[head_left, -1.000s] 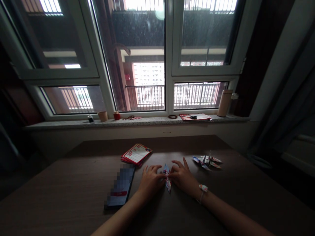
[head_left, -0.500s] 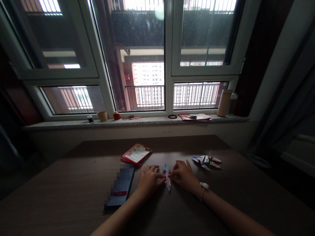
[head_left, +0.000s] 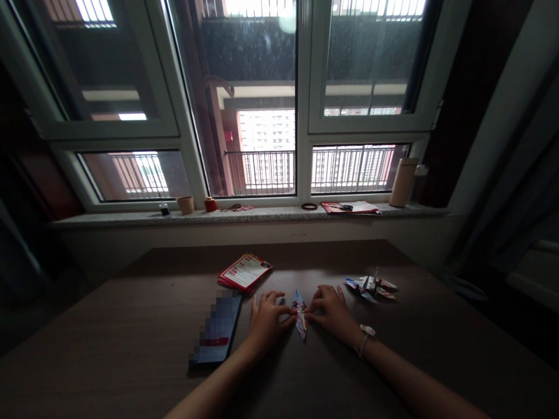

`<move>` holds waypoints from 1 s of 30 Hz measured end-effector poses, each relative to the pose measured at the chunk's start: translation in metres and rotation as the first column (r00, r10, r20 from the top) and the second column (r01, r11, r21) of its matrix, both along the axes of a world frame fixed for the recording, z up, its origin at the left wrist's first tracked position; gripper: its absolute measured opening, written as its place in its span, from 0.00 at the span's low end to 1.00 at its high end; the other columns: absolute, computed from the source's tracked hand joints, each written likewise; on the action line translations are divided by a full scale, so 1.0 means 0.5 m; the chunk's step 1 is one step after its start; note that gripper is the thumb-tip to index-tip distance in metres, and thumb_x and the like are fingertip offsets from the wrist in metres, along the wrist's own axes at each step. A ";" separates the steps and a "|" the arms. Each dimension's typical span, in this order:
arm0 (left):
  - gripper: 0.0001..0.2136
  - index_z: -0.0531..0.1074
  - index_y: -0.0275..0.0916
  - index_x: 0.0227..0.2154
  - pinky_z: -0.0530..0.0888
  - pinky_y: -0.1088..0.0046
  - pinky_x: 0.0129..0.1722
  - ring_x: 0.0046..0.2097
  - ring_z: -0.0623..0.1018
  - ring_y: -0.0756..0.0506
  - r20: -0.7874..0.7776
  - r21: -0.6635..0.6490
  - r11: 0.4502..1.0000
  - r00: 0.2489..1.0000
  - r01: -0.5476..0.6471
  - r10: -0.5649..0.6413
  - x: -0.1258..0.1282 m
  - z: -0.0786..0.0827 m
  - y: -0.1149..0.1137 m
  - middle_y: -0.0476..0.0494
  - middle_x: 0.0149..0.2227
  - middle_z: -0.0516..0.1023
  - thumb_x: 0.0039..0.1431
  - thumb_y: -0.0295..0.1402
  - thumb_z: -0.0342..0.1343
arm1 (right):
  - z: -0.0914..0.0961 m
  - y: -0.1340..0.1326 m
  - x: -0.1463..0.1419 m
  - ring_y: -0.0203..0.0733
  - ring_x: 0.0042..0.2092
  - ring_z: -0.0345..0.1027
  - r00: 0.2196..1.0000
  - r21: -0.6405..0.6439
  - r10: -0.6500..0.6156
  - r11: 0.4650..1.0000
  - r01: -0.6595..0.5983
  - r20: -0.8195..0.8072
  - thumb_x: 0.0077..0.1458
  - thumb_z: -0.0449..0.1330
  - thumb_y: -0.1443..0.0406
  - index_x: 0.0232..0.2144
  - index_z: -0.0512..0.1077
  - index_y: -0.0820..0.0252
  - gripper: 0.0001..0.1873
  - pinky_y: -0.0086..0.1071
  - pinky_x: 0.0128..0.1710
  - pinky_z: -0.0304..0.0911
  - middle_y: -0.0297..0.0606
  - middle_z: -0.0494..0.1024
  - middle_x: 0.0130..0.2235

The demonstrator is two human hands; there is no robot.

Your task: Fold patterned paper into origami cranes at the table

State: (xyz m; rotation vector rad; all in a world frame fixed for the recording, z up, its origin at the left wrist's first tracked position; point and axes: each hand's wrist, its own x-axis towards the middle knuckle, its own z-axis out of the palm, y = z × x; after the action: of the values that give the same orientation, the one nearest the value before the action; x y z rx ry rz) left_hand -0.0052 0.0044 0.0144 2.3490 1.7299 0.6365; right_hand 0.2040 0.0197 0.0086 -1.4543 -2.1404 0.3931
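Observation:
A narrow, diamond-shaped piece of folded patterned paper (head_left: 300, 317) lies on the dark wooden table (head_left: 131, 326) in front of me. My left hand (head_left: 268, 323) presses on its left edge with curled fingertips. On the paper's right edge my right hand (head_left: 332, 312) pinches with thumb and forefinger; a bracelet sits on that wrist. Both hands touch the paper at its middle.
Finished folded paper cranes (head_left: 370, 287) sit to the right of my hands. A stack of red-and-white leaflets (head_left: 244, 272) lies behind them, and a dark flat phone (head_left: 217, 334) to the left. The windowsill (head_left: 262, 215) holds small cups, papers and a tall cylinder (head_left: 402, 182).
My right hand's fingers have drawn in from spread to a pinch at the paper's middle. Both hands shifted slightly forward on the paper. The view moved a little.

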 end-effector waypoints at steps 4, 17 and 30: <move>0.05 0.81 0.52 0.34 0.50 0.41 0.62 0.60 0.65 0.37 -0.008 0.023 1.000 1.000 -0.006 0.007 0.002 0.005 0.002 0.46 0.55 0.73 0.53 0.40 0.62 | -0.005 0.002 -0.001 0.49 0.54 0.60 1.000 0.052 0.016 0.998 -0.017 0.018 0.50 0.65 0.54 0.29 0.79 0.50 0.09 0.56 0.64 0.28 0.37 0.72 0.44; 0.10 0.81 0.55 0.35 0.45 0.36 0.61 0.67 0.54 0.32 -0.094 -0.082 0.997 0.996 -0.002 -0.006 -0.012 0.010 0.004 0.48 0.63 0.65 0.58 0.47 0.56 | -0.003 0.004 -0.002 0.46 0.51 0.61 0.997 -0.052 -0.061 0.997 0.058 -0.055 0.51 0.64 0.52 0.28 0.79 0.50 0.12 0.46 0.61 0.42 0.36 0.71 0.43; 0.08 0.79 0.53 0.38 0.50 0.40 0.62 0.63 0.61 0.35 -0.071 0.040 0.994 0.992 0.105 -0.102 0.002 0.002 0.005 0.47 0.58 0.71 0.56 0.35 0.60 | -0.010 0.003 -0.002 0.50 0.61 0.53 0.995 0.077 0.097 0.992 -0.096 -0.009 0.53 0.64 0.60 0.36 0.80 0.43 0.07 0.53 0.65 0.34 0.37 0.70 0.50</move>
State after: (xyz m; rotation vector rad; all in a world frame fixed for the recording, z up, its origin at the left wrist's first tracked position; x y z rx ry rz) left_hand -0.0041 0.0070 0.0152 2.4997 1.6239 0.5883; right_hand 0.2031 0.0214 0.0036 -1.3073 -2.1970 0.3504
